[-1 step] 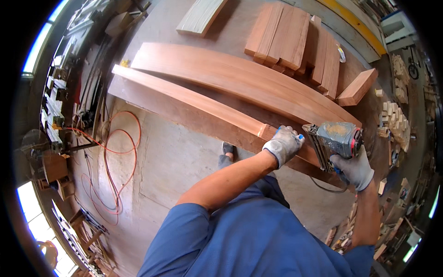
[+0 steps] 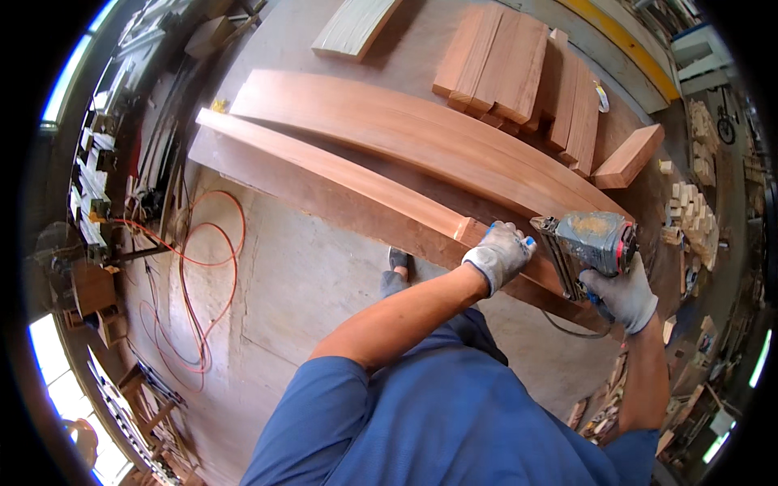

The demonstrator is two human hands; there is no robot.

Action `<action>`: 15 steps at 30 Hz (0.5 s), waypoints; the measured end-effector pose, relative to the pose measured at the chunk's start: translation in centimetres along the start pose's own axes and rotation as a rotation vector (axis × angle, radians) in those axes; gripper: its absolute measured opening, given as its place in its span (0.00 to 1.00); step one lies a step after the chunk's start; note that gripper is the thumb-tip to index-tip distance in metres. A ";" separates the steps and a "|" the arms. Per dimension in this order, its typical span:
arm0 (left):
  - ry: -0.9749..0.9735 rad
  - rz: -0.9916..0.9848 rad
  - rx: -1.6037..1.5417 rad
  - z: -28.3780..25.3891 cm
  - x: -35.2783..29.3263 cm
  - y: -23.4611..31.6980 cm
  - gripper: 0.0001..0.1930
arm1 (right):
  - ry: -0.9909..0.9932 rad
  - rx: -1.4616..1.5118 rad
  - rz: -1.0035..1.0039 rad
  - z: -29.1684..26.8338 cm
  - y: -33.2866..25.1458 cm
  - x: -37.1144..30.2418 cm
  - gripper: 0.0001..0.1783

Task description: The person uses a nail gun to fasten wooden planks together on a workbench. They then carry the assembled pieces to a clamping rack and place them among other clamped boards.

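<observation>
My right hand (image 2: 626, 293), in a grey-white work glove, is closed round the handle of a grey nail gun (image 2: 596, 240) with a worn top. The gun's magazine slants down over the right end of the bench. My left hand (image 2: 501, 253), gloved too, is closed at the right part of a long narrow wooden strip (image 2: 340, 180) along the bench's near edge; its fingertips are partly hidden. Behind the strip lies a wide, curved-looking reddish board (image 2: 389, 123), with a gap between the two. The gun's nose sits close to that board's right end.
Stacked reddish boards (image 2: 510, 65) lie at the far right of the bench (image 2: 275, 182), a loose block (image 2: 629, 155) beside them. A pale board (image 2: 356, 28) is farther back. Orange hose (image 2: 237, 243) coils on the floor at left. Wood offcuts (image 2: 693, 215) are piled at right.
</observation>
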State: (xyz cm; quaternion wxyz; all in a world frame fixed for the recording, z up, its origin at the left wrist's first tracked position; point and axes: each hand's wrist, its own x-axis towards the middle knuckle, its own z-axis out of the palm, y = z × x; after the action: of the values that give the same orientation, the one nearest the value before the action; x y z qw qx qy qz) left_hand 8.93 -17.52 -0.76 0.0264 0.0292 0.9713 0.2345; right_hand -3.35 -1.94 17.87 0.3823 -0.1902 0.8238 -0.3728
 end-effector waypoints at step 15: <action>0.028 0.001 -0.096 0.4 0.3 -0.1 0.08 | -0.349 -0.465 -0.103 4.6 -10.4 8.7 0.14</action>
State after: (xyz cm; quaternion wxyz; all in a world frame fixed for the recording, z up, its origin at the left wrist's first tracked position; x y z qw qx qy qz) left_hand 8.61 -17.41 -1.23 0.0138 0.0249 0.9593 0.2811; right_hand -5.04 -16.06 19.57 0.4449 -0.3757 0.7982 -0.1546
